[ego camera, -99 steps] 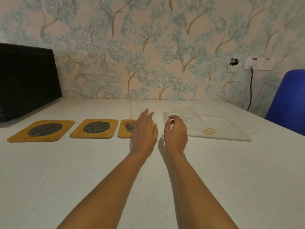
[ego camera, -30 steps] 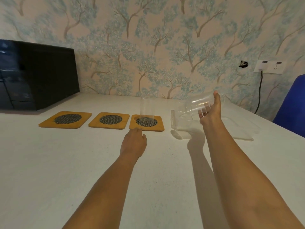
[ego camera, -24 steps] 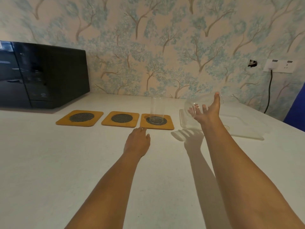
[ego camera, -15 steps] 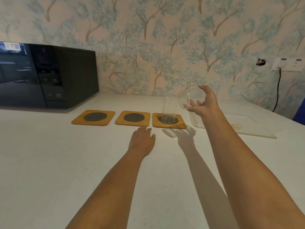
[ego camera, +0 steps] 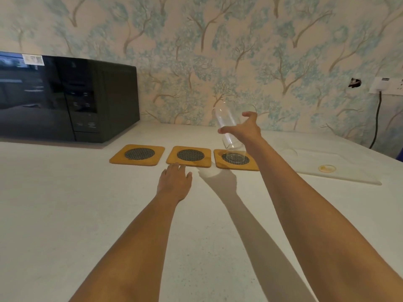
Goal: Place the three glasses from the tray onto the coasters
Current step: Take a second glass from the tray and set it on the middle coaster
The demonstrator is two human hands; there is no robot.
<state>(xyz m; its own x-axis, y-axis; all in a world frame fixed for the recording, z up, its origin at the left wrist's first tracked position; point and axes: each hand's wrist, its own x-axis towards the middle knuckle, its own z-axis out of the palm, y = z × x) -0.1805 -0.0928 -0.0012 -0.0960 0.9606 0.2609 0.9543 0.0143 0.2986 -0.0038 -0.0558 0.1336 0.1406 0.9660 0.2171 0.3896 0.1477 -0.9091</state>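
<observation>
Three bamboo coasters with dark mesh discs lie in a row: left coaster [ego camera: 117,159], middle coaster [ego camera: 207,163], right coaster [ego camera: 218,164]. A clear glass [ego camera: 236,157] stands on the right coaster, mostly hidden behind my right hand. My right hand [ego camera: 246,128] grips a second clear glass [ego camera: 225,125], tilted, in the air just above the right coaster. A third glass [ego camera: 288,152] lies faintly visible on the clear tray [ego camera: 349,178]. My left hand [ego camera: 175,182] rests flat on the table, fingertips at the middle coaster's front edge, holding nothing.
A black microwave [ego camera: 65,99] stands at the back left against the wallpapered wall. A wall socket [ego camera: 386,85] with a dark cable hangs at the far right. The white table [ego camera: 65,214] stretches toward me.
My right hand lifted the glass off the tray and carried it left, turning it more upright, to above the right coaster. My left hand stayed on the table.
</observation>
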